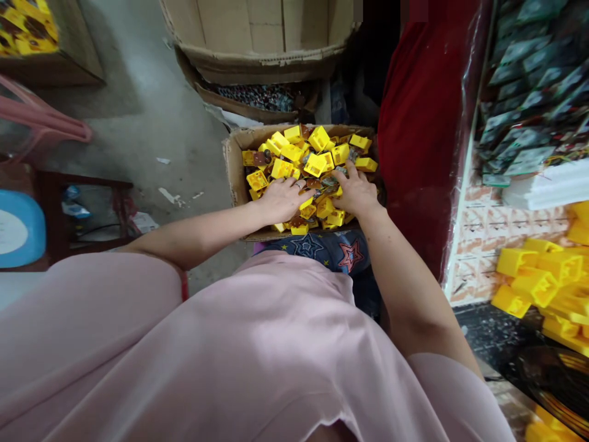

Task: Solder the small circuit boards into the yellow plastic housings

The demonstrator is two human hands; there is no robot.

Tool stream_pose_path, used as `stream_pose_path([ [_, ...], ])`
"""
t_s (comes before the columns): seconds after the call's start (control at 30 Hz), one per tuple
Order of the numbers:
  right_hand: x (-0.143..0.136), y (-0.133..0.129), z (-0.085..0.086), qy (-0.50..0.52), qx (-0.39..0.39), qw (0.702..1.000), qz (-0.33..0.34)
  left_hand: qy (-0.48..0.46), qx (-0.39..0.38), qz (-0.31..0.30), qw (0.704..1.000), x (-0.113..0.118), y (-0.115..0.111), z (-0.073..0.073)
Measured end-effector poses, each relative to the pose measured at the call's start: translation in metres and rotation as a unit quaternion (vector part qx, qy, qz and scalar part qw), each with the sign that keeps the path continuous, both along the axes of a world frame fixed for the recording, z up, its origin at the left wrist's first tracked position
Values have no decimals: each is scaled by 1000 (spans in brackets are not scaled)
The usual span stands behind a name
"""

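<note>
Both hands are in a cardboard box (235,175) heaped with small yellow plastic housings (318,139), some with brown and dark parts among them. My left hand (286,199), with a ring on one finger, lies over the near left part of the heap, its fingers stretched out across the pieces. On the right side of the pile, my right hand (356,189) rests with its fingers spread, touching the pieces between them. No piece is visibly gripped by either hand. Some fingertips are partly hidden among the housings.
Behind the box stands a larger open carton (276,61). Green circuit boards (519,123) and more yellow housings (538,276) lie on the table at right, beside a red cloth (423,135). A blue-lidded item (39,230) and a pink chair (46,120) are at left.
</note>
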State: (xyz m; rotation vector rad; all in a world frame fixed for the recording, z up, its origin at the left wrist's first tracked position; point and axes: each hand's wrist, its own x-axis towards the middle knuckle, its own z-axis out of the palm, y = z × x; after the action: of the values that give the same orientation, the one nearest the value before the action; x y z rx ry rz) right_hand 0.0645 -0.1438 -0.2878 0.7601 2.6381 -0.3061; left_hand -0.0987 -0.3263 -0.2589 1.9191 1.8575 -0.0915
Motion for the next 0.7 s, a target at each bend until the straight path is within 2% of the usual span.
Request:
stream_pose_path([
  [0.1, 0, -4, 1, 15, -5, 1000, -19, -30, 11, 9, 999, -1, 0, -5],
  [0.27, 11, -6, 9, 97, -15, 994, -43, -137, 61, 84, 985, -2, 2, -17],
  [0.33, 19, -2, 15, 134, -17, 989, -59, -216, 108, 114, 964, -3, 1, -21],
  [0.4, 25, 0, 22, 168, -23, 983, -72, -305, 165, 144, 927, -3, -2, -23],
  [0.47, 29, 0, 31, 200, -33, 976, -81, -354, 206, 174, 896, -4, -9, -22],
  [0.57, 31, -8, 44, 244, -50, 964, -93, -377, 240, 202, 872, -5, -24, -18],
  [0.7, 28, -23, 59, 283, -74, 950, -106, -383, 299, 193, 852, -10, -43, -13],
])
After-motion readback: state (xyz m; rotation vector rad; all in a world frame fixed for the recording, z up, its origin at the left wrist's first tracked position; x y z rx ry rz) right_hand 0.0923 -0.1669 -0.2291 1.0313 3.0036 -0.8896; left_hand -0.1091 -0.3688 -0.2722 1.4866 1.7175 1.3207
